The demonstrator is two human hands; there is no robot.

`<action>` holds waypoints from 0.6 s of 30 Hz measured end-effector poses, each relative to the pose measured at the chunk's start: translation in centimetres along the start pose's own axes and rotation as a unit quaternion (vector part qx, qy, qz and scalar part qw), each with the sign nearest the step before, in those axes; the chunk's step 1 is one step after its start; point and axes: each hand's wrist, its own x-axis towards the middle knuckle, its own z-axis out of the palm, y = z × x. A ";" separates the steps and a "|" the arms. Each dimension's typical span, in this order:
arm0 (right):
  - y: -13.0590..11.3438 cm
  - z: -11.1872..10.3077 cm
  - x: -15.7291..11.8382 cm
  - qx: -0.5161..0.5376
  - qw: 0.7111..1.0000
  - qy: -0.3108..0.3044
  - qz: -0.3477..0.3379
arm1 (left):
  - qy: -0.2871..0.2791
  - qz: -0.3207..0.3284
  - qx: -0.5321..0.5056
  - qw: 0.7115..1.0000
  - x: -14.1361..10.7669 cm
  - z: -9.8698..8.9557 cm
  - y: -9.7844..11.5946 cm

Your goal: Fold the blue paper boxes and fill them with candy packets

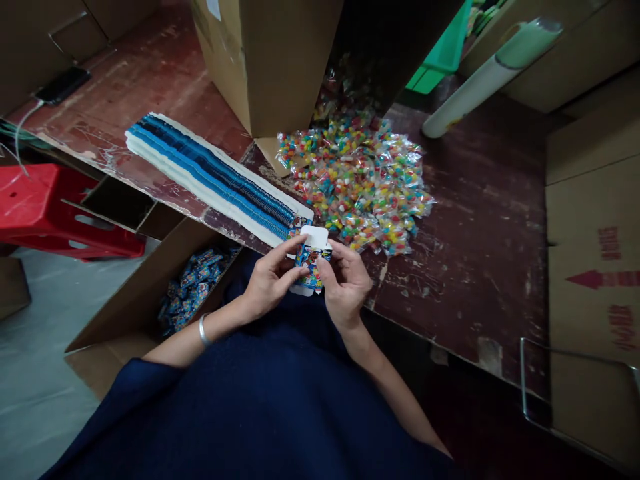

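Observation:
Between my two hands is a small blue printed candy box [314, 261], its white end flaps folded out at top and bottom. My left hand [273, 277] pinches its left side, and my right hand [346, 280] grips the right side with the thumb on the front. Just beyond it, a long row of flat blue and white cartons [215, 177] lies fanned across the table. To the right of that row is a heap of clear bags of colourful candy [365, 180].
A cardboard box [120, 333] at lower left holds several filled blue packets [197, 283]. A large carton [280, 60] stands behind the candy, with a white tube [470, 93] to its right. A red stool [45, 207] and a phone [65, 85] are at left.

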 end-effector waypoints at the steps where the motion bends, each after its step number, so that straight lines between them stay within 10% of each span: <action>1: 0.2 -0.1 0.0 -0.012 1.000 0.000 -0.013 | -0.028 -0.011 0.003 1.000 0.1 -0.3 0.2; 6: 0.4 -0.5 0.4 -0.057 0.996 -0.021 -0.072 | -0.126 -0.041 0.007 0.991 0.3 -1.2 0.6; 18: -1.7 -0.7 2.5 0.091 0.987 -0.116 0.065 | -0.065 0.006 0.015 0.998 0.3 -1.3 1.2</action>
